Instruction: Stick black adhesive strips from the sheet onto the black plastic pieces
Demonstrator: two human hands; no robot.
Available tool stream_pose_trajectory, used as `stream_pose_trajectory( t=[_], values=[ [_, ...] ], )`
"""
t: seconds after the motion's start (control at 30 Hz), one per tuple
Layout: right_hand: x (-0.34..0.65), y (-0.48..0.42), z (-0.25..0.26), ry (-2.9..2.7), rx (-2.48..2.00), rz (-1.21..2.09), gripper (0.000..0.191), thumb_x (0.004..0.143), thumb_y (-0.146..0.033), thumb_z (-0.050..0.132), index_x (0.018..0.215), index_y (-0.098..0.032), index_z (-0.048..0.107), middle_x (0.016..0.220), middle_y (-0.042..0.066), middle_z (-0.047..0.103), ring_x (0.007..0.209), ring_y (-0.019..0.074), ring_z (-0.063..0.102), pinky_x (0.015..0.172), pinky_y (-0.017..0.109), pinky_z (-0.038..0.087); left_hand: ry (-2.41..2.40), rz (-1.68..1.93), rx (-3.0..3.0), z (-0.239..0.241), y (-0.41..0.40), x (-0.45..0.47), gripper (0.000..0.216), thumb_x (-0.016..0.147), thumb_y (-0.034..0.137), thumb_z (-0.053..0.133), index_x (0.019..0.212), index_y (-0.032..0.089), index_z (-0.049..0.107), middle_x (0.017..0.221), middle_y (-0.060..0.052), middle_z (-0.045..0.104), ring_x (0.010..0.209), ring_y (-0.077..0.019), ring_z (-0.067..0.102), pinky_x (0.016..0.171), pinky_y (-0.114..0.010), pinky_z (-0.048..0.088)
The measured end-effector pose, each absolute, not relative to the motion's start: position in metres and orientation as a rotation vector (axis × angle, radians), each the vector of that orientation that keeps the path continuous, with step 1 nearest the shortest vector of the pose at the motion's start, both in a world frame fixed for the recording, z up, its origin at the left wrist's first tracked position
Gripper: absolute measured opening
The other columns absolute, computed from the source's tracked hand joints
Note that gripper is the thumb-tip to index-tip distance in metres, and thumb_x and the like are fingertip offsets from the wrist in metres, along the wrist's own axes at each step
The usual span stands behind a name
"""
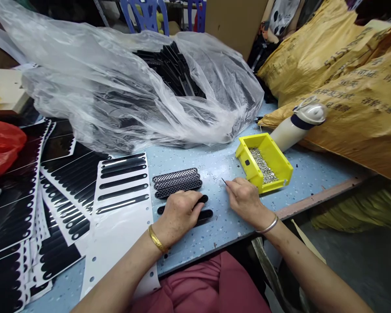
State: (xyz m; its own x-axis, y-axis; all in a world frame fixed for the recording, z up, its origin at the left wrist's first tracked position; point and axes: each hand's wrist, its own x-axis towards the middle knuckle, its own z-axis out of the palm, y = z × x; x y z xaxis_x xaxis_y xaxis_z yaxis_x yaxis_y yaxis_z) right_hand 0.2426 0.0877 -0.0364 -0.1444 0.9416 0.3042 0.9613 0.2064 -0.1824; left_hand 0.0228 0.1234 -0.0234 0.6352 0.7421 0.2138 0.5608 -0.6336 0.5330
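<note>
My left hand (178,214) lies curled over two long black plastic strips (204,214) on the blue speckled table (215,165), pressing them down. My right hand (244,198) rests beside them with its fingers pinched on a thin dark needle-like tool (224,181) that points up and left. Three perforated black grille strips (177,181) lie side by side just beyond my left hand. A yellow bin (265,161) of small silver screws stands right of my right hand.
White backing sheets with black oblong stickers (121,182) cover the table's left side. A big clear plastic bag of black parts (143,87) fills the back. Yellow sacks (355,78) and a white bottle (296,124) lie at right. A red bag (1,145) sits far left.
</note>
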Motion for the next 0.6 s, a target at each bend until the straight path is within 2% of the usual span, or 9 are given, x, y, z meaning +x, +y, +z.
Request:
stream_pose_trajectory(
  t=[0.1, 0.2, 0.3, 0.43, 0.6],
  values=[
    [0.248, 0.094, -0.034, -2.134, -1.822, -0.076, 0.026, 0.085, -0.011, 0.051, 0.061, -0.013, 0.063, 0.066, 0.009, 0.06, 0.063, 0.0185, 0.056, 0.059, 0.029, 0.039, 1.042, 0.563, 2.438, -0.024, 0.123, 0.022, 0.01, 0.084, 0.018, 0.059, 0.085, 0.016, 0.07, 0.079, -0.007, 0.073, 0.075, -0.0225, 0.068, 0.071, -0.036, 0.053],
    [0.243, 0.093, -0.025, -2.001, -1.752, 0.011, 0.017, 0.084, -0.017, 0.056, 0.074, -0.01, 0.068, 0.067, 0.009, 0.06, 0.061, 0.0179, 0.055, 0.058, 0.029, 0.041, 1.054, 0.532, 2.435, -0.024, 0.124, 0.021, 0.011, 0.085, 0.02, 0.059, 0.086, 0.016, 0.069, 0.078, -0.007, 0.072, 0.076, -0.0223, 0.068, 0.071, -0.035, 0.053],
    [0.225, 0.092, -0.013, -1.864, -1.605, 0.356, 0.018, 0.085, -0.026, 0.06, 0.085, -0.012, 0.071, 0.066, 0.005, 0.061, 0.057, 0.0139, 0.054, 0.056, 0.026, 0.042, 1.041, 0.519, 2.416, -0.024, 0.124, 0.022, 0.011, 0.085, 0.02, 0.058, 0.086, 0.017, 0.069, 0.077, -0.006, 0.071, 0.076, -0.0212, 0.068, 0.072, -0.033, 0.052],
    [0.196, 0.097, -0.009, -1.706, -1.567, 0.91, 0.014, 0.077, -0.024, 0.064, 0.066, -0.016, 0.066, 0.056, -0.001, 0.059, 0.048, 0.0092, 0.048, 0.045, 0.021, 0.036, 1.016, 0.498, 2.384, -0.021, 0.126, 0.023, 0.012, 0.084, 0.017, 0.057, 0.088, 0.018, 0.068, 0.079, -0.006, 0.072, 0.078, -0.0208, 0.068, 0.073, -0.032, 0.052],
    [0.185, 0.105, -0.015, -1.462, -1.635, 1.204, 0.015, 0.07, -0.022, 0.061, 0.057, -0.015, 0.06, 0.051, -0.002, 0.054, 0.047, 0.0085, 0.044, 0.043, 0.021, 0.032, 0.995, 0.593, 2.375, -0.004, 0.125, -0.006, 0.028, 0.08, 0.014, 0.06, 0.106, 0.019, 0.066, 0.101, -0.006, 0.074, 0.09, -0.0212, 0.069, 0.08, -0.033, 0.053]
  ],
)
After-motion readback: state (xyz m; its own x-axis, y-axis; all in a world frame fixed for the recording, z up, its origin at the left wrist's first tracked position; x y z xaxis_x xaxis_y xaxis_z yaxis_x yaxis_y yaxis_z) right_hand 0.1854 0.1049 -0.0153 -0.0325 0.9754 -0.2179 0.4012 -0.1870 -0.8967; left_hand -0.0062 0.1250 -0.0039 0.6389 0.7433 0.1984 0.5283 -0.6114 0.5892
